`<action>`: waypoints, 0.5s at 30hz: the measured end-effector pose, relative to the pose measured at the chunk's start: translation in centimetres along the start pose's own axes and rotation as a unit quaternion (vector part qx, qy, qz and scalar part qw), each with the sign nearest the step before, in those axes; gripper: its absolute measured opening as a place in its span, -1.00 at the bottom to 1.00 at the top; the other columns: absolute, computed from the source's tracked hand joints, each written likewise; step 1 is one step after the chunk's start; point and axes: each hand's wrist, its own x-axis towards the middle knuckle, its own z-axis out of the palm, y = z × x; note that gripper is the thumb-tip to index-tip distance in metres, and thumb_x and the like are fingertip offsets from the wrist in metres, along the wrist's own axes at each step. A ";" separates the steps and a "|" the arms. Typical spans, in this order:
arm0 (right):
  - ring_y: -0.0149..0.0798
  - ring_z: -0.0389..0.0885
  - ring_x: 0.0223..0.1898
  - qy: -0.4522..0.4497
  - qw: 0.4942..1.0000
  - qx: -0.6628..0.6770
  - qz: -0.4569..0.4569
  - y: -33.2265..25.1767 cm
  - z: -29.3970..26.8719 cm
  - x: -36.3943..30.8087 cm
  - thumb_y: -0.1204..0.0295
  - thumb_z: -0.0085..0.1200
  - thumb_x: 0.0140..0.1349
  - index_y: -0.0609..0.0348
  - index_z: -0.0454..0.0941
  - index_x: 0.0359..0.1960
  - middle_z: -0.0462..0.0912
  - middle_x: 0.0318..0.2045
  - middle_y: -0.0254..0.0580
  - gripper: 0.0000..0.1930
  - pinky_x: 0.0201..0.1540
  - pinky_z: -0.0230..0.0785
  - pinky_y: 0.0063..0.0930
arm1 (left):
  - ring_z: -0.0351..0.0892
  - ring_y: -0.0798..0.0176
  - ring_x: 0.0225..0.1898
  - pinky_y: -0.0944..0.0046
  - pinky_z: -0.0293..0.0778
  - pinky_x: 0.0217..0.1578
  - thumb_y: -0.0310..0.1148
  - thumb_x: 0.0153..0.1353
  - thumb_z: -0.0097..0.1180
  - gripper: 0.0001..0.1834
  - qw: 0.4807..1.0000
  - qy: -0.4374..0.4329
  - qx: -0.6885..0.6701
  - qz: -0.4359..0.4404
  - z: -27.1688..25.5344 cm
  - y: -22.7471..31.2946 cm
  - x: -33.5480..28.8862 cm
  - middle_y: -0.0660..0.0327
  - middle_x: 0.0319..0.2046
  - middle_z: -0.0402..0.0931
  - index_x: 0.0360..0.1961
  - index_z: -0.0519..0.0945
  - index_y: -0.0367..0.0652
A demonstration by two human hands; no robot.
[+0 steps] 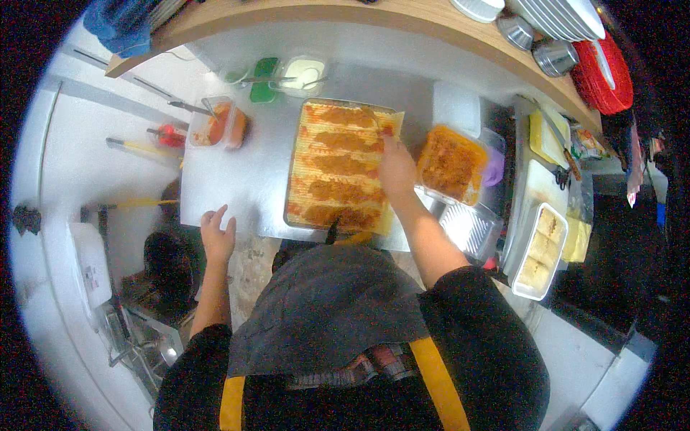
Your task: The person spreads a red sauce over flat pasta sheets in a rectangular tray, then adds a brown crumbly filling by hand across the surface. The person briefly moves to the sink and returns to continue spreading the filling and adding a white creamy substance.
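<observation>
A metal baking tray (289, 169) lies in front of me, lined with yellowish paper. On it are pale, ridged strips (316, 164) with several crosswise rows of brown-orange minced filling (338, 192). My right hand (395, 169) is over the tray's right side, fingers closed round a thin utensil that points to the far row; its tip is blurred. Just right of that hand stands a plastic tub of minced filling (453, 167). My left hand (218, 228) hovers by the counter's near left edge, fingers apart, holding nothing.
At the back left are a tub of red sauce (228, 125) with a utensil in it and a tub of white cream (304, 75). A white dish of rolled food (543, 251) sits far right, near a knife (557, 136). A wooden shelf (345, 16) overhangs the back.
</observation>
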 end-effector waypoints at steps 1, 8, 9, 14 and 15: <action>0.15 0.71 -0.08 0.021 1.000 0.021 -0.005 -0.2 -0.8 -1.0 0.48 0.05 0.29 0.21 0.52 0.18 0.69 -0.07 0.16 -0.60 -0.04 0.58 0.02 | 0.51 -0.14 0.09 -0.02 0.43 0.16 -0.33 0.15 0.38 -0.53 1.000 0.003 -0.011 0.004 0.1 0.1 -0.1 -0.11 0.03 0.51 0.12 0.68 -0.10; 0.14 0.61 0.14 0.173 0.971 0.159 -0.045 6.2 -7.4 -9.4 0.57 -0.09 0.31 0.25 0.54 0.22 0.66 0.10 0.13 -0.57 0.27 0.40 -0.06 | 0.54 -0.19 0.06 -0.04 0.46 0.15 -0.37 0.12 0.39 -0.53 0.999 -0.049 0.018 -0.004 0.7 0.2 0.8 -0.15 0.01 0.56 0.11 0.68 -0.12; 0.10 0.61 0.17 0.228 0.956 0.174 -0.062 7.3 -7.4 -10.2 0.59 -0.11 0.31 0.26 0.54 0.23 0.66 0.11 0.11 -0.56 0.30 0.38 -0.10 | 0.55 -0.21 0.05 -0.06 0.46 0.15 -0.38 0.10 0.40 -0.52 0.999 -0.031 -0.010 0.019 0.9 0.3 0.7 -0.16 0.00 0.57 0.11 0.69 -0.11; 0.26 0.58 0.10 0.010 0.978 0.045 0.205 13.1 -6.1 -14.8 0.56 -0.16 0.43 0.38 0.38 0.31 0.60 0.08 0.34 -0.57 0.22 0.42 -0.08 | 0.54 -0.14 0.04 0.02 0.48 0.13 -0.30 0.14 0.39 -0.55 1.000 -0.002 -0.015 0.024 0.9 0.7 -1.1 -0.08 -0.04 0.53 0.09 0.70 -0.09; 0.26 0.59 0.06 0.123 0.990 0.011 0.065 13.9 -5.5 -15.9 0.57 -0.18 0.42 0.39 0.39 0.27 0.60 0.06 0.35 -0.60 0.19 0.40 -0.06 | 0.54 -0.15 0.04 0.01 0.49 0.12 -0.30 0.14 0.38 -0.55 0.999 -0.003 -0.031 0.022 0.6 0.5 -1.9 -0.08 -0.04 0.53 0.08 0.70 -0.10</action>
